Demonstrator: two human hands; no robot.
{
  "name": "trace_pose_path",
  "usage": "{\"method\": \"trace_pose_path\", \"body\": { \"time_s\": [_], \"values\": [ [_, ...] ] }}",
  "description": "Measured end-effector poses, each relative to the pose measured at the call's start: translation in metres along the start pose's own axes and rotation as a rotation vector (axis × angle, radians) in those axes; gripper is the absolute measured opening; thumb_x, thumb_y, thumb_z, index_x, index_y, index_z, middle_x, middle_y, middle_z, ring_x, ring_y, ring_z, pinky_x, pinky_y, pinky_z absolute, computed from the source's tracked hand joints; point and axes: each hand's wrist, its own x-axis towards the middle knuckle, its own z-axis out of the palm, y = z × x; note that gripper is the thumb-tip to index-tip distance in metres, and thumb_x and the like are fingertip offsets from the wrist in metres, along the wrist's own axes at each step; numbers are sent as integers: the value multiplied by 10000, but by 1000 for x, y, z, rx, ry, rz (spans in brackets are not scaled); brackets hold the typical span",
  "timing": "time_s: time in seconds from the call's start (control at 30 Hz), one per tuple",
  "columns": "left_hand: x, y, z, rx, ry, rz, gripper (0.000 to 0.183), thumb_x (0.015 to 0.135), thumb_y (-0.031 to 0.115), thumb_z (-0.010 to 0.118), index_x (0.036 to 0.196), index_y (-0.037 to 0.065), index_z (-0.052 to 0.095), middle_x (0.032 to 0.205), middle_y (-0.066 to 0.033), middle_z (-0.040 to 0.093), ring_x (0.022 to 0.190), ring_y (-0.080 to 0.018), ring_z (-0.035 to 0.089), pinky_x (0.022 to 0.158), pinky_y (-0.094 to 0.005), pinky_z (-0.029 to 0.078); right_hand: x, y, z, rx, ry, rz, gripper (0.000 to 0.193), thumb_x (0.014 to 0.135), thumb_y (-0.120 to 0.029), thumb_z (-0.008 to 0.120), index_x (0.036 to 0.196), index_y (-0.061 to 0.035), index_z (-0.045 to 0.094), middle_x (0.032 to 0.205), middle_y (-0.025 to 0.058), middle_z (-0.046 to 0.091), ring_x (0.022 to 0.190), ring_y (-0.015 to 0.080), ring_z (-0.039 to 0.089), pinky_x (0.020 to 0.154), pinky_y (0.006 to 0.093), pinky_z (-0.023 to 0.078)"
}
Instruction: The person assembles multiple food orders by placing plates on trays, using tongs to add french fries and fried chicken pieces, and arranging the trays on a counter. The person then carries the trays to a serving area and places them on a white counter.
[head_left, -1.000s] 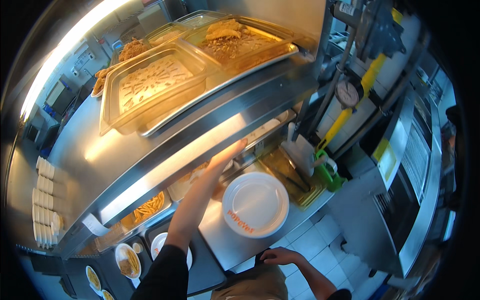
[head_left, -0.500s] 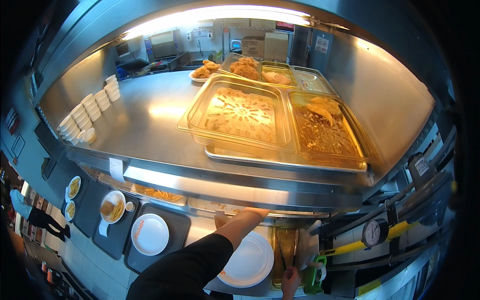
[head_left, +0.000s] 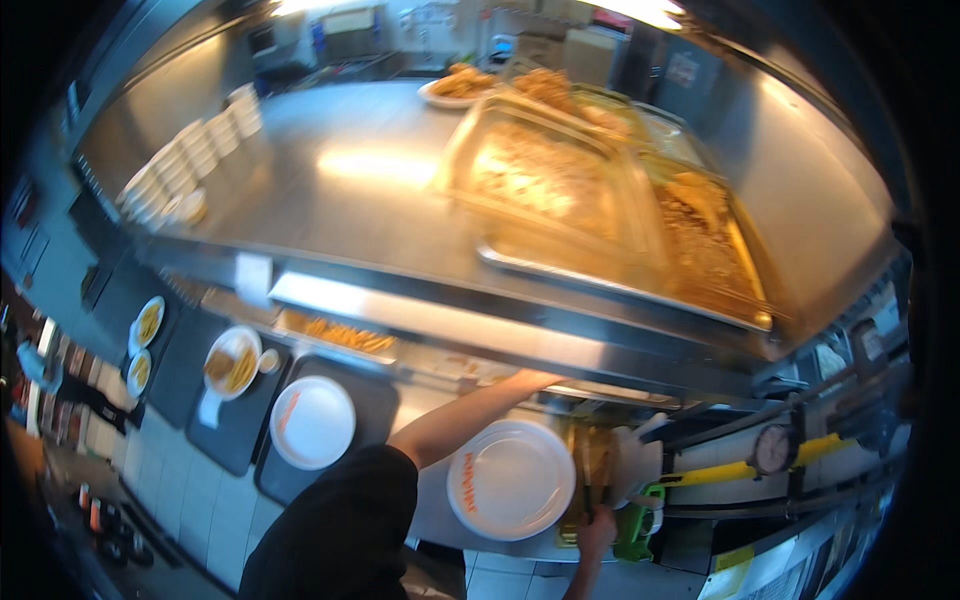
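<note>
My left arm in a black sleeve reaches forward, and my left hand (head_left: 535, 380) passes under the front edge of the steel shelf, its fingers hidden. Just below that forearm lies a large white plate (head_left: 511, 480) with red lettering on its rim, bare of food. At its right, my right hand (head_left: 598, 530) is closed round the handle ends of dark tongs (head_left: 588, 492). The tongs point into a narrow amber-toned pan (head_left: 570, 535). A whitish thing (head_left: 632, 465) and a green-handled object (head_left: 633, 530) stand just beyond that pan.
Trays hold another white plate (head_left: 312, 422) and a plate of fries and a brown piece of food (head_left: 221, 368). Fries fill a pan (head_left: 350, 335) under the shelf. Above, amber pans (head_left: 560, 165) hold fried food; stacked white cups (head_left: 190, 160) stand left. Yellow pipe (head_left: 710, 475) runs at right.
The view has shifted and blurred, so shelf and pans sit farther right and higher. My left arm still reaches under the shelf; my right hand remains on the tongs.
</note>
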Motion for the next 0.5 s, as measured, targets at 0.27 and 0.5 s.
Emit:
{"method": "trace_pose_path", "body": {
  "time_s": [0.27, 0.5],
  "values": [
    [-264, -161, -74, -443, 625, 43, 730, 666, 172, 785, 1308, 44, 460, 1240, -210, 460, 1116, -414, 534, 938, -482, 488, -138, -31, -97, 174, 41, 88, 226, 730, 8, 682, 937, 10, 590, 786, 124, 601, 721, 233, 625, 643, 342, 496],
    [-313, -353, -117, -104, 121, -373, 760, 693, 245, 787, 1348, 32, 466, 1253, -250, 474, 1211, -436, 470, 998, -496, 455, -245, -172, -177, 16, -450, 141, 405, 889, -104, 637, 1277, -13, 563, 905, 90, 661, 793, 217, 634, 712, 320, 521]
  ]
}}
